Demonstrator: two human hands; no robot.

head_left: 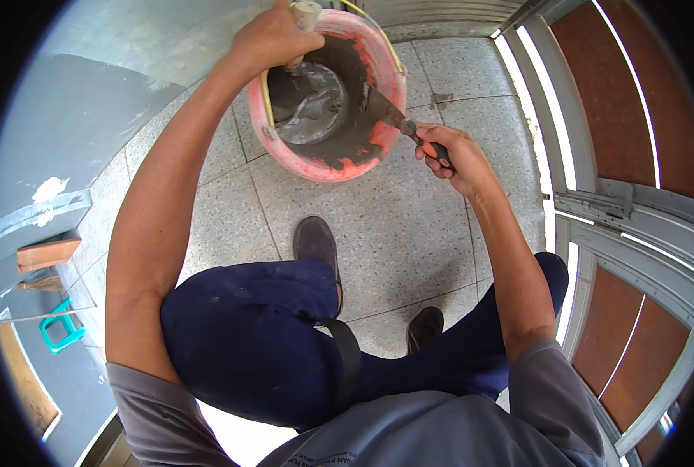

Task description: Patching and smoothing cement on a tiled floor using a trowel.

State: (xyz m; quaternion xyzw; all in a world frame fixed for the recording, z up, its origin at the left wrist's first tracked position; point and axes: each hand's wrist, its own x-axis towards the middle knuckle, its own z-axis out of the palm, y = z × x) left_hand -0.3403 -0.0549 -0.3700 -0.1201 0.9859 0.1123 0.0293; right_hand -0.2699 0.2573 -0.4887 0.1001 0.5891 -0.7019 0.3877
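A pinkish-red bucket (316,173) stands on the floor in front of me, its inner wall smeared with wet grey mortar (347,144). My right hand (460,156) is closed round the black-and-red handle of a putty knife (432,149). The knife's blade reaches over the right rim into the bucket, against the mortar-coated inside. At the far left rim, my left hand (273,39) grips a pale, rounded handle (305,14); whatever that handle belongs to is mostly hidden. A yellow bail (393,50) is attached to the bucket.
My shoes (316,241) are on speckled floor tiles (393,226), just nearer than the bucket. Grey metal framing with brown panels (635,86) runs along the right. At left are a grey wall (82,117) and a turquoise stool (63,327).
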